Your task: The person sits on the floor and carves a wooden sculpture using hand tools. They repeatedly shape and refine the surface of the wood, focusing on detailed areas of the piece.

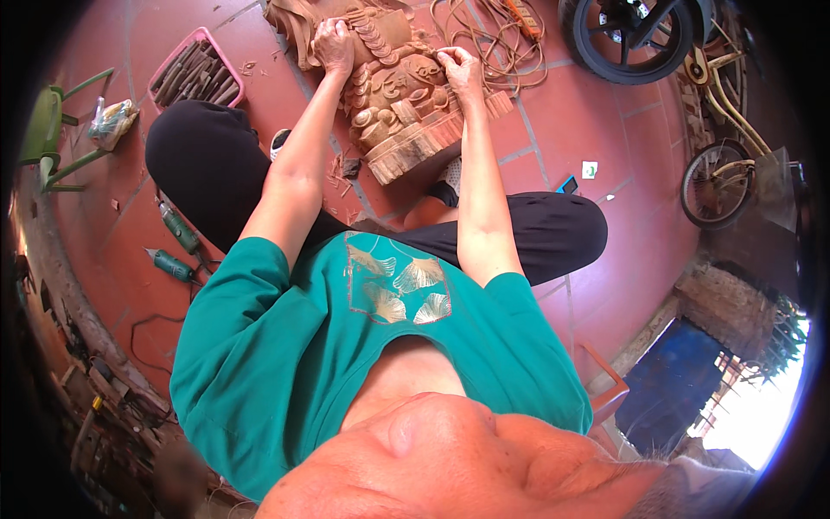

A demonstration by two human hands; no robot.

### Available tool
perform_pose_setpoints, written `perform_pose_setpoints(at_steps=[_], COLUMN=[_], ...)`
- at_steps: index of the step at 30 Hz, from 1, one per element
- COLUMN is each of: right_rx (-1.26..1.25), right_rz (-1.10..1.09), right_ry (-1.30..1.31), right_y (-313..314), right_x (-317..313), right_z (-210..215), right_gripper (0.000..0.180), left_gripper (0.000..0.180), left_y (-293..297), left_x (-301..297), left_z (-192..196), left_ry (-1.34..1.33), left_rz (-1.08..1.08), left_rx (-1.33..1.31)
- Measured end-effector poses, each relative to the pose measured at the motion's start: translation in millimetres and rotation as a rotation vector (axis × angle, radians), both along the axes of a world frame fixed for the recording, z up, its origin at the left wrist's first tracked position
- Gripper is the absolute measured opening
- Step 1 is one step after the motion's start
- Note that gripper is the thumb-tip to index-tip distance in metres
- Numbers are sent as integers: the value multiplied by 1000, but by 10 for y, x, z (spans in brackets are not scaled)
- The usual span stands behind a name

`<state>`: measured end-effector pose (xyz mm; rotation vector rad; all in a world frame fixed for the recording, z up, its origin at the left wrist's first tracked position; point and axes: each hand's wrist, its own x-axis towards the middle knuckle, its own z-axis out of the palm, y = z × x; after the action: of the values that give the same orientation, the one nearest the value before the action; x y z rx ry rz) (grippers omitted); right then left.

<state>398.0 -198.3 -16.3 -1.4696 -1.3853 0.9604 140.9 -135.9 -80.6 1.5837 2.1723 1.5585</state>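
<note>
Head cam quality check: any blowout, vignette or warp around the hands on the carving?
Head view: even daylight on the wooden carving, with left hand and right hand sharp and free of glare; lower right corner blown out white beyond the blue tarp; black fisheye vignette rings the frame; floor tile joints bend toward the rim; lower-left clutter is dark and soft.

Even, soft daylight fills the scene, blown out white at the lower right, with strong fisheye bending, black rim corners and blurred lower foreground.

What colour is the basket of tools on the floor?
Pink basket, holding brown wooden-handled tools; head view, upper left, beside the person's knee.
</note>
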Motion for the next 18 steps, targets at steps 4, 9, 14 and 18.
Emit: perform_pose_setpoints(at_steps=[4,9,14,18], right_rx=[33,26,43,17], right_rz=[23,23,85,28], right_ry=[27,-43,17,43], right_y=[37,42,-43,-137], right_x=[5,34,10,-142], right_z=[-84,-84,-23,73], right_gripper=[16,17,19,17], left_gripper=[26,26,27,26], left_y=[-109,-397,-495,-517], left_x=[-14,51,136,102], left_z=[-15,10,79,62], left_ry=[246,-27,-18,-7], left_rz=[31,-133,-59,-28], left_rx=[-77,-14,-23,-17])
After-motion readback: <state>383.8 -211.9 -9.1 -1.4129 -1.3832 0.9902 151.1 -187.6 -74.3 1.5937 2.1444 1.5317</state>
